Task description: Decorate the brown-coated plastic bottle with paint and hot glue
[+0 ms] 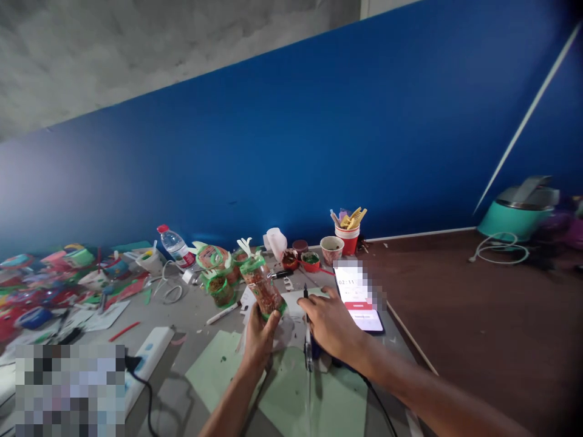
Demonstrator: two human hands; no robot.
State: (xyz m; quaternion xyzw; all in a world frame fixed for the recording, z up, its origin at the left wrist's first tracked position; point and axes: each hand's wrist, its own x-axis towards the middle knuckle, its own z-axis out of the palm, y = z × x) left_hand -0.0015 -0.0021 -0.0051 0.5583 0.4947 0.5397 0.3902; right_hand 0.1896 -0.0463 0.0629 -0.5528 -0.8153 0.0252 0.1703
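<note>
My left hand (259, 337) is closed round the lower end of a green and brown decorated bottle (262, 282), which leans to the left with white prongs at its top. My right hand (328, 315) hangs over the paper beside it, its fingers curled at a dark, pen-like tool (306, 328) that points toward me. How the fingers meet the tool is partly hidden. Just right of this hand lies a lit phone (364, 321). Pale green sheets (319, 388) lie under both hands.
Green decorated pots (221, 290) and a water bottle (175, 244) stand at the left. Behind are small red cups (310, 261), a paper cup (332, 246) and a red cup of tools (348, 240). A power strip (150, 358) lies front left; a teal appliance (514, 215) sits far right.
</note>
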